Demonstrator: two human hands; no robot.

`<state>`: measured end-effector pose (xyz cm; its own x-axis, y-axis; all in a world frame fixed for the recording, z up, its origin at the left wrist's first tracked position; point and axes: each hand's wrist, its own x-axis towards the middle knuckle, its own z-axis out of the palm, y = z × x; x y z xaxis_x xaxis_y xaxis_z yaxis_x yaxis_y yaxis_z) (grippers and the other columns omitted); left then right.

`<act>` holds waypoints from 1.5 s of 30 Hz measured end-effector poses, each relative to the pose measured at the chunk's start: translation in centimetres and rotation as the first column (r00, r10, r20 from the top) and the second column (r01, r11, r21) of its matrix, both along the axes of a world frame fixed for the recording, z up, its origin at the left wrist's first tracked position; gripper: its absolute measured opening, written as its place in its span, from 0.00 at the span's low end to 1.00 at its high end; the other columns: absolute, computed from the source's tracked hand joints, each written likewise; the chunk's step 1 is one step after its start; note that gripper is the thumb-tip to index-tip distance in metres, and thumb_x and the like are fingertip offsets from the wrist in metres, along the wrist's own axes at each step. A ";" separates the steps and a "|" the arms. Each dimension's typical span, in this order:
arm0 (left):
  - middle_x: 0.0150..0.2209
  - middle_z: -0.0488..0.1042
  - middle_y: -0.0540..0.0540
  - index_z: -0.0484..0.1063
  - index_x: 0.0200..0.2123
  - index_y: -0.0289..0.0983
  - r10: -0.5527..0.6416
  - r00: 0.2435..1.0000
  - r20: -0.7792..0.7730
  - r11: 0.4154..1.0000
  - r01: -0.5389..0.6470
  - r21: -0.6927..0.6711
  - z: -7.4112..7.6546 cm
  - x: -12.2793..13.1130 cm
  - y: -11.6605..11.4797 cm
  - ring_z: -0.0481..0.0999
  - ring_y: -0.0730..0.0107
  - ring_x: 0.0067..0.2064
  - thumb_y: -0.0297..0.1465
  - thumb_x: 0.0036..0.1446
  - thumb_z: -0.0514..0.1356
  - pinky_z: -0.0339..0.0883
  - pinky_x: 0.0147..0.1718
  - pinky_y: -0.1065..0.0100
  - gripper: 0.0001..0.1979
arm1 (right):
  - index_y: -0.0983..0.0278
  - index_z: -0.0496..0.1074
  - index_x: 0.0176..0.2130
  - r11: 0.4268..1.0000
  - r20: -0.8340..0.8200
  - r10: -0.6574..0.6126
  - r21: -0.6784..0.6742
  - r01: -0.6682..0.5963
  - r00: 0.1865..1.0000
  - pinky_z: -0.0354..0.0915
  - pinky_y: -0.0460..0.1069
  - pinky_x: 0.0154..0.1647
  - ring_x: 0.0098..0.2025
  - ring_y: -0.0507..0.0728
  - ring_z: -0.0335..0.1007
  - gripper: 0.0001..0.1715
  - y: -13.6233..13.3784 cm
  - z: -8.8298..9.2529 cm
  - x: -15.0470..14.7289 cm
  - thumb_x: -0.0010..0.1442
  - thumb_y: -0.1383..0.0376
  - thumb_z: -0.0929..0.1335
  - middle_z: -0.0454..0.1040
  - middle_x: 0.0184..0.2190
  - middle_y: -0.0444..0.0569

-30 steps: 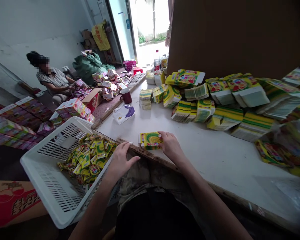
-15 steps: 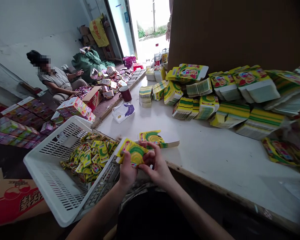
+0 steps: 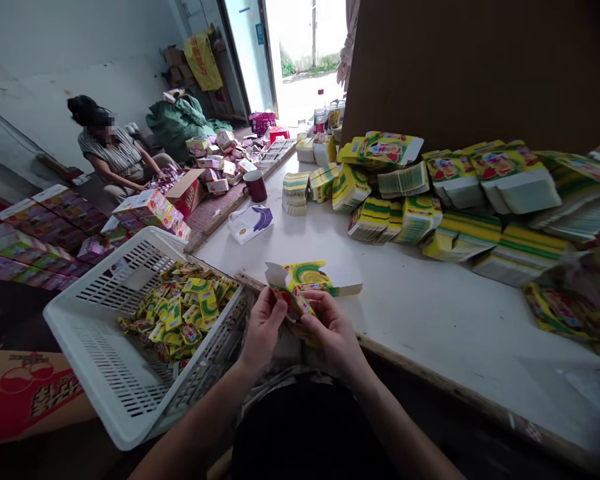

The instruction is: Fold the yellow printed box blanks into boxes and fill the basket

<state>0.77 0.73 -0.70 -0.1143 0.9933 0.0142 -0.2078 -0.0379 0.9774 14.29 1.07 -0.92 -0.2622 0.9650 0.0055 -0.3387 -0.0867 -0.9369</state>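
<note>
Between my two hands is a small yellow, printed cardboard box [image 3: 296, 303], partly opened out, with a pale flap standing up at its left. My left hand [image 3: 263, 328] pinches its left side between thumb and fingers. Its right side is gripped by my right hand [image 3: 333, 331]. Just beyond, a stack of flat yellow-green cartons [image 3: 347, 279] lies on the white table [image 3: 405, 307] near the front edge. To the left of my hands, a white plastic basket [image 3: 95, 373] holds many small yellow-green packets [image 3: 180, 310].
Bundles of flat cartons [image 3: 460, 233] line the table's back and right. A dark red mug [image 3: 255, 187] and a white-purple packet [image 3: 250, 223] stand at the far left of the table. Another person [image 3: 115, 153] sits beyond, among piled boxes. A brown carton [image 3: 30, 393] lies at lower left.
The flat yellow carton has been turned and opened out into a box shape, its flap now raised. Both hands shifted slightly right. The other person's raised hand has come down.
</note>
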 end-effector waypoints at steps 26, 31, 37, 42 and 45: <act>0.51 0.73 0.39 0.61 0.55 0.37 -0.305 0.659 -0.687 0.942 0.316 -0.115 3.1 -1.3 -0.7 0.74 0.53 0.51 0.40 0.55 0.64 0.68 0.50 0.54 0.27 | 0.56 0.49 0.68 0.666 0.559 -0.627 0.746 0.001 0.543 0.41 0.70 0.66 0.66 0.70 0.51 0.43 -0.8 3.5 4.1 0.61 0.57 0.69 0.61 0.62 0.59; 0.50 0.71 0.35 0.55 0.57 0.37 -0.082 0.484 -0.871 0.971 0.238 0.041 1.4 -0.3 -1.3 0.71 0.45 0.51 0.45 0.50 0.66 0.64 0.51 0.45 0.37 | 0.63 0.59 0.63 0.914 0.389 -0.332 0.358 0.191 0.859 0.64 0.60 0.56 0.57 0.66 0.66 0.34 0.0 2.5 3.1 0.66 0.48 0.60 0.68 0.57 0.59; 0.52 0.70 0.34 0.49 0.58 0.37 -0.070 0.497 -0.865 0.937 0.331 0.115 1.1 -0.4 -1.4 0.71 0.49 0.52 0.38 0.56 0.61 0.64 0.51 0.49 0.32 | 0.61 0.74 0.49 0.987 0.176 0.127 0.070 -0.141 0.976 0.66 0.57 0.55 0.48 0.62 0.73 0.25 -0.1 1.5 1.9 0.63 0.48 0.64 0.78 0.44 0.51; 0.43 0.73 0.39 0.50 0.54 0.37 -0.143 0.554 -0.820 0.950 0.309 0.043 1.9 -0.3 -1.3 0.76 0.56 0.41 0.36 0.54 0.62 0.70 0.39 0.58 0.30 | 0.58 0.71 0.56 0.971 -0.057 0.237 -0.028 -0.239 0.970 0.65 0.58 0.58 0.54 0.62 0.71 0.34 -0.3 1.0 1.4 0.62 0.41 0.61 0.74 0.54 0.53; 0.42 0.73 0.40 0.48 0.55 0.37 -0.131 0.542 -0.830 0.955 0.294 0.041 1.9 0.1 -1.4 0.76 0.55 0.39 0.37 0.51 0.63 0.71 0.36 0.59 0.34 | 0.57 0.65 0.61 0.968 -0.234 0.219 -0.069 -0.241 0.947 0.68 0.61 0.54 0.56 0.64 0.70 0.44 -0.1 1.1 1.4 0.60 0.35 0.55 0.71 0.56 0.56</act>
<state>0.87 -0.69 1.21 0.2407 0.9599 0.1438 0.6458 -0.2690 0.7146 15.70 0.93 0.21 -0.4795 0.8775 -0.0003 -0.4977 -0.2723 -0.8235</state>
